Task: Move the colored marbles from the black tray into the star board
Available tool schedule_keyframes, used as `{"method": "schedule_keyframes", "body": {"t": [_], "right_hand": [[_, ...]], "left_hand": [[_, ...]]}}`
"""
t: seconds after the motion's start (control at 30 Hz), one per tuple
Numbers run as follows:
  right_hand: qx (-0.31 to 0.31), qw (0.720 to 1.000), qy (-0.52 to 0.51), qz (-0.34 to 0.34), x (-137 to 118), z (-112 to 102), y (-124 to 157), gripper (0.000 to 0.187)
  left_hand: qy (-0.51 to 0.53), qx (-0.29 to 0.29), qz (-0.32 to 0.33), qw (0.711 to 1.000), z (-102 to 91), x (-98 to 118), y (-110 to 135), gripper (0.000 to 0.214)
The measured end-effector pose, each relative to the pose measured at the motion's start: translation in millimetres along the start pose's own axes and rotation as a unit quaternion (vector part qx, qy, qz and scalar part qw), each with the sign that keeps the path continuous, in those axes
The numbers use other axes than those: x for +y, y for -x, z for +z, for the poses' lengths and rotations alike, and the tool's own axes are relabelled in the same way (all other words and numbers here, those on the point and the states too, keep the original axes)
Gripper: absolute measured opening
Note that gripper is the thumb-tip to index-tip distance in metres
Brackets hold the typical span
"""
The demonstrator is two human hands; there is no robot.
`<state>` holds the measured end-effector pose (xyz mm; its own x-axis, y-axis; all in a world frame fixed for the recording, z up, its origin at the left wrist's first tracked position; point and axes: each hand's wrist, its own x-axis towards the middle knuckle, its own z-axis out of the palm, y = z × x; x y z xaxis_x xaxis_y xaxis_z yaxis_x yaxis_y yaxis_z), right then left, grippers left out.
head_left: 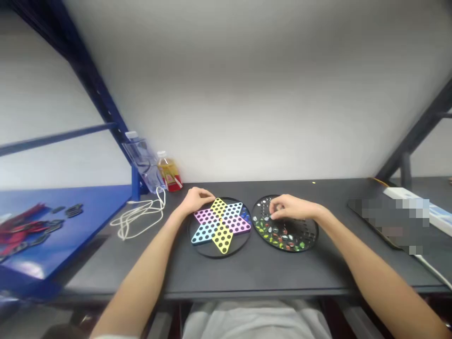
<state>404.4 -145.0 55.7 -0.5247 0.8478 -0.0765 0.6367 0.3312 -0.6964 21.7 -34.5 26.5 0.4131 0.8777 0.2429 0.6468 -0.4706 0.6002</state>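
A Chinese checkers board (221,220), a six-pointed star with yellow, pink and light blue points full of holes, sits in a round black tray (208,254). My left hand (195,200) is at its upper left, finger and thumb closed at the edge by the far yellow point. Blue marbles (246,215) show beside the star's right side. To the right lies a second round black tray (315,238) with many coloured marbles (273,233), mostly in its left and near parts. My right hand (291,207) is above it, fingers curled and pinched; what they hold is hidden.
A white cable (143,214), a clear plastic container (144,160) and a bottle with a yellow and red label (169,172) stand left. On the right are a partly blurred phone-like slab (384,226) and a white box (420,207). Blue frame posts (95,89) rise at left.
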Motion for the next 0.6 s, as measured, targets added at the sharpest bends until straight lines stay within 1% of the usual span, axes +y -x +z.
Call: {"method": "schedule_keyframes", "body": {"t": [0.07, 0.1, 0.13, 0.2, 0.27, 0.33, 0.4, 0.47, 0.53, 0.6], "right_hand": [[0.023, 0.996, -0.083, 0.013, 5.0, -0.9, -1.0, 0.030], [0.033, 0.990, -0.137, 0.022, 7.5, 0.2, -2.4, 0.031], [0.044, 0.979, -0.198, 0.029, 9.8, 2.2, -4.5, 0.032], [0.065, 0.943, -0.326, 0.034, 13.6, 7.5, -10.3, 0.032], [0.082, 0.894, -0.439, 0.025, 16.0, 12.1, -16.9, 0.027], [0.093, 0.846, -0.524, 0.012, 16.8, 14.1, -22.9, 0.022], [0.108, 0.806, -0.582, 0.002, 16.0, 14.2, -27.9, 0.018], [0.128, 0.776, -0.618, 0.005, 13.3, 14.9, -32.7, 0.021], [0.154, 0.756, -0.636, 0.018, 7.8, 18.2, -38.1, 0.032], [0.177, 0.744, -0.643, 0.032, -1.2, 25.2, -44.6, 0.041]], "left_hand": [[-0.023, -0.006, -0.007, 1.000, -8.1, 2.6, 1.2, 0.036], [-0.032, -0.020, -0.013, 0.999, -13.8, 4.2, 2.6, 0.037], [-0.036, -0.046, -0.024, 0.998, -20.4, 5.9, 4.4, 0.039], [-0.031, -0.125, -0.048, 0.991, -34.7, 9.2, 9.2, 0.046], [-0.021, -0.191, -0.073, 0.979, -47.2, 11.5, 13.8, 0.051], [-0.009, -0.209, -0.095, 0.973, -53.9, 12.0, 16.1, 0.049], [-0.005, -0.178, -0.094, 0.979, -53.1, 10.7, 15.4, 0.042], [-0.019, -0.113, -0.077, 0.990, -46.0, 8.1, 12.5, 0.035], [-0.039, -0.046, -0.056, 0.997, -36.1, 4.6, 9.0, 0.032], [-0.046, -0.010, -0.045, 0.998, -27.0, 0.3, 6.4, 0.034]]}}
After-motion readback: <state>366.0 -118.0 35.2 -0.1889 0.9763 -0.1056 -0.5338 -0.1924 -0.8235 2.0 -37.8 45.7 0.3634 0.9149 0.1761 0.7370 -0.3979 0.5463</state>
